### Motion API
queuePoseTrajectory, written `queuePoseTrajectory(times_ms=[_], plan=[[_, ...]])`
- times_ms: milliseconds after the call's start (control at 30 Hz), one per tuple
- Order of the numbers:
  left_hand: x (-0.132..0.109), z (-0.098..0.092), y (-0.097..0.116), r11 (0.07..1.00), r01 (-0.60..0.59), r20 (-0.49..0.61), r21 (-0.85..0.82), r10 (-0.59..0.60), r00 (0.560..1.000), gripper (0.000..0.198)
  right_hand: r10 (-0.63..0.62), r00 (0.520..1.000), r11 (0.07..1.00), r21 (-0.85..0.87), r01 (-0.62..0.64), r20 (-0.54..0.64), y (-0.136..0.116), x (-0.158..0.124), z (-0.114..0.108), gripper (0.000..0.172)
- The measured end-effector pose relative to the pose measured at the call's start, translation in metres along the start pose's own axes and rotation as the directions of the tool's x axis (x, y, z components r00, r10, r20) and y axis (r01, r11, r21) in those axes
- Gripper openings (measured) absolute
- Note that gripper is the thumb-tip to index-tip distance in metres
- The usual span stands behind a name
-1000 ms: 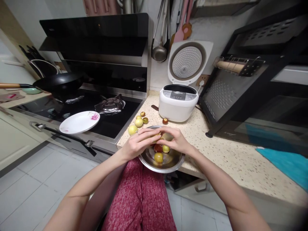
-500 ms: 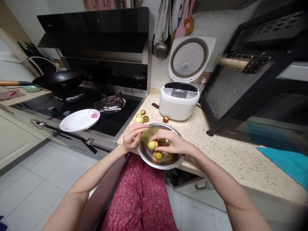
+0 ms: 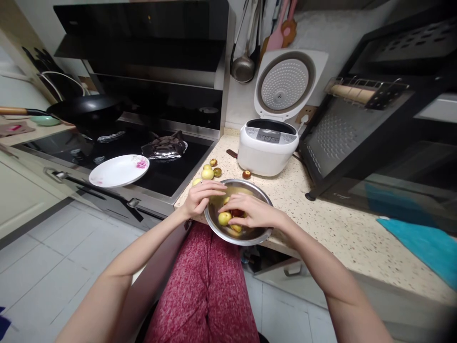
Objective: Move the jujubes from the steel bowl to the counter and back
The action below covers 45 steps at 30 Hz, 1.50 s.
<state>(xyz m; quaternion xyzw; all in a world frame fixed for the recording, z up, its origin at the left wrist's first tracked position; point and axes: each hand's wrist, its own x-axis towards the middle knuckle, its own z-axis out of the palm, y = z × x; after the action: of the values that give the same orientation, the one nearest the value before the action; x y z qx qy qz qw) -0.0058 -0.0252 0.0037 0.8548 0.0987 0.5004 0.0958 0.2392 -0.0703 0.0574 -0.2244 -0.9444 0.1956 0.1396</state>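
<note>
A round metal bowl [image 3: 264, 193] stands at the counter's front edge, holding several yellow-green and reddish-brown jujubes. My left hand [image 3: 202, 195] rests over the bowl's left rim, fingers stretched out and nothing seen in them. Inside the bowl, my right hand [image 3: 252, 210] has its fingers and thumb curved round a reddish jujube [image 3: 236, 213], partly hidden by the fingers. Close to that thumb lies a yellow-green jujube [image 3: 224, 218]. Beyond the left hand, several loose jujubes [image 3: 207, 174] sit on the counter. One brown jujube [image 3: 246, 175] lies apart, near the rice cooker.
A white rice cooker [image 3: 266, 155] stands behind the bowl with its lid up. Left of the counter, a flowered plate [image 3: 117, 172] sits at the stove's front edge, and a black wok [image 3: 85, 112] is on the far burner. A dark oven [image 3: 378, 157] and blue cloth [image 3: 421, 245] are at right.
My right hand has shifted slightly among the jujubes, and those under it have rolled about. My left hand's fingers reach a bit further over the bowl. The camera view has tilted slightly.
</note>
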Motion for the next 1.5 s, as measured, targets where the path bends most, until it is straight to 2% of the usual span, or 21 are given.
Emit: queuePoseTrajectory(times_ms=[133,200,233,300,367,400,433,467,500,567,633,767,900,1033,1300,1400,1500], plan=[[-0.001,0.001,-0.002,0.999,-0.025,0.035,-0.043,0.027,0.999,0.042,-0.033,0.999,0.999,0.013,0.034,-0.028,0.000,0.000,-0.002,0.026],[0.000,0.001,-0.002,0.998,-0.035,0.048,-0.056,0.037,0.998,0.043,-0.055,0.992,0.998,0.029,0.058,-0.115,0.003,-0.001,-0.006,0.023],[0.000,0.001,-0.002,0.998,-0.034,0.052,-0.056,0.037,0.998,0.044,-0.054,0.979,0.998,0.034,0.061,-0.197,0.006,-0.003,-0.009,0.022],[0.000,0.001,-0.001,0.998,-0.026,0.055,-0.056,0.029,0.998,0.044,-0.014,0.908,1.000,0.019,0.024,-0.419,0.017,-0.007,-0.017,0.020],[0.000,0.000,-0.001,0.998,-0.024,0.053,-0.062,0.027,0.998,0.044,0.040,0.776,0.996,-0.038,-0.082,-0.630,0.034,-0.013,-0.026,0.020],[0.000,0.000,-0.001,0.998,-0.027,0.049,-0.065,0.030,0.998,0.043,0.059,0.733,0.984,-0.084,-0.156,-0.678,0.044,-0.016,-0.029,0.021],[-0.001,0.000,-0.001,0.997,-0.034,0.043,-0.069,0.037,0.998,0.043,0.060,0.710,0.963,-0.147,-0.227,-0.702,0.055,-0.019,-0.031,0.022],[-0.001,0.000,-0.001,0.997,-0.041,0.039,-0.071,0.044,0.998,0.042,0.062,0.720,0.932,-0.217,-0.289,-0.691,0.066,-0.022,-0.032,0.025],[-0.002,0.000,-0.001,0.996,-0.050,0.038,-0.071,0.053,0.998,0.041,0.066,0.754,0.901,-0.286,-0.327,-0.653,0.076,-0.023,-0.032,0.028],[-0.003,0.000,-0.002,0.996,-0.069,0.040,-0.062,0.072,0.997,0.040,0.078,0.837,0.856,-0.394,-0.335,-0.542,0.093,-0.024,-0.028,0.031],[-0.003,0.000,-0.003,0.995,-0.088,0.047,-0.053,0.091,0.995,0.039,0.106,0.883,0.820,-0.461,-0.338,-0.458,0.107,-0.023,-0.022,0.036],[-0.003,-0.001,-0.003,0.994,-0.096,0.055,-0.046,0.099,0.994,0.039,0.161,0.917,0.746,-0.563,-0.355,-0.364,0.129,-0.016,-0.009,0.039],[-0.003,0.000,-0.002,0.994,-0.105,0.044,-0.026,0.106,0.993,0.039,0.154,0.948,0.676,-0.669,-0.307,-0.280,0.143,-0.010,-0.002,0.036],[-0.004,0.001,-0.002,0.996,-0.092,0.032,0.021,0.091,0.995,0.040,0.110,0.956,0.642,-0.715,-0.276,-0.270,0.146,-0.009,0.000,0.030],[-0.004,-0.001,0.000,0.996,-0.071,0.040,0.057,0.069,0.997,0.043,0.100,0.952,0.650,-0.706,-0.283,-0.290,0.139,-0.008,-0.002,0.022],[-0.005,-0.002,0.000,0.995,-0.075,0.048,0.060,0.072,0.996,0.043,0.096,0.940,0.649,-0.696,-0.309,-0.328,0.133,-0.009,-0.011,0.025],[-0.005,-0.002,-0.001,0.995,-0.084,0.047,0.062,0.081,0.996,0.042,0.027,0.911,0.685,-0.656,-0.317,-0.412,0.120,-0.015,-0.022,0.030]])
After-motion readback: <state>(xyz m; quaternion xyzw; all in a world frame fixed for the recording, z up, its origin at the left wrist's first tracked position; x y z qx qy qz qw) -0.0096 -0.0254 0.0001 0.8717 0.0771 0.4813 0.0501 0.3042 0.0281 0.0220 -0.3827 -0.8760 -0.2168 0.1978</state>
